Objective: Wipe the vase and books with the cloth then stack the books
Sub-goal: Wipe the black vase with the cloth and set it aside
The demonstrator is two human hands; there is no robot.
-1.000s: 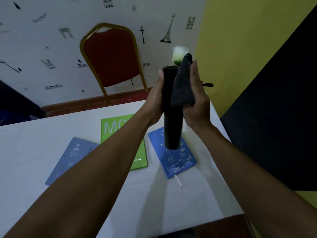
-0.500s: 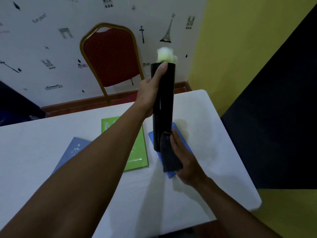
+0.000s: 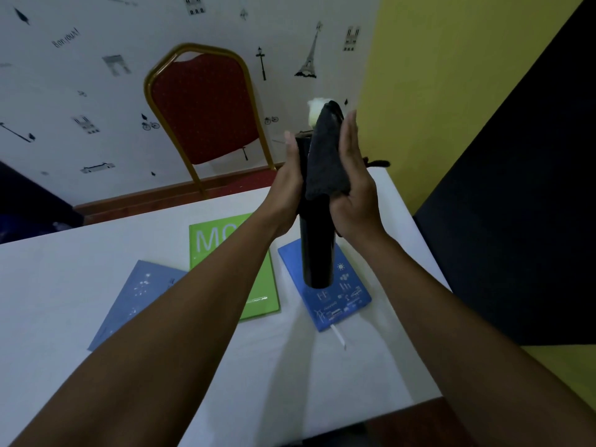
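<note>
A tall black cylindrical vase with a white flower at its top is held up in the air above the table. My left hand grips the vase's upper part from the left. My right hand presses a dark grey cloth flat against the vase's upper right side. Three books lie on the white table: a pale blue one at left, a green one in the middle, a darker blue one right under the vase.
A red chair with a gold frame stands behind the table against a white decorated wall. The table's right edge borders a dark panel and a yellow wall. The near table edge runs along the bottom right.
My right hand has slid the cloth from the vase's bottom up to its top. The vase has shifted slightly right and the left hand still holds it.
</note>
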